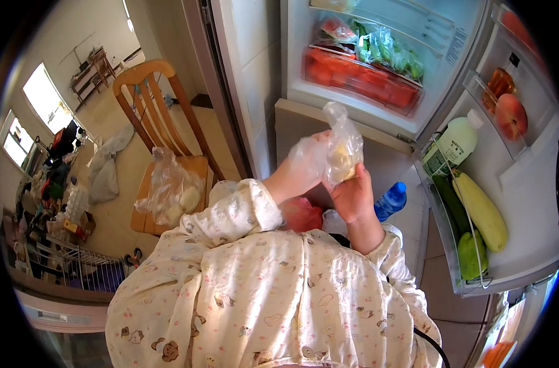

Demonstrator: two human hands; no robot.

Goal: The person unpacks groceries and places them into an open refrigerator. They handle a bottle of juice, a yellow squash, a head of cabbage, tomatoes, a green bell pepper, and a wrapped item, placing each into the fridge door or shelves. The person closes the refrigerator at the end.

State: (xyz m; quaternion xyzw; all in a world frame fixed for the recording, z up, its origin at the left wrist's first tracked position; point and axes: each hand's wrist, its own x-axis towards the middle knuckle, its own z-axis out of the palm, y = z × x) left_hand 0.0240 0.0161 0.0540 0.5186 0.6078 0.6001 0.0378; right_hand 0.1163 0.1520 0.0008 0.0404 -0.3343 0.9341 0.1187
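Observation:
Both my hands meet in front of the open fridge, over its lower door. A clear plastic bag with a pale yellow piece of food inside (343, 158) is held upright between them. My right hand (355, 195) grips the bag's lower end, thumb on its right side. My left hand (302, 165) is partly covered by thin clear plastic and touches the bag's left side; its fingers are partly hidden. On the wooden chair (146, 209) at my left lies another clear plastic bag (166, 188) with pale round pieces in it.
The fridge compartment holds bagged green vegetables (385, 48) above a red-filled drawer (362, 78). Its door, swung out right, carries a white bottle (454, 140), a yellow-green squash (482, 211), a green pepper (472, 255) and a peach (511, 116). Below my hands are a blue bottle (390, 201) and a red bag (301, 215).

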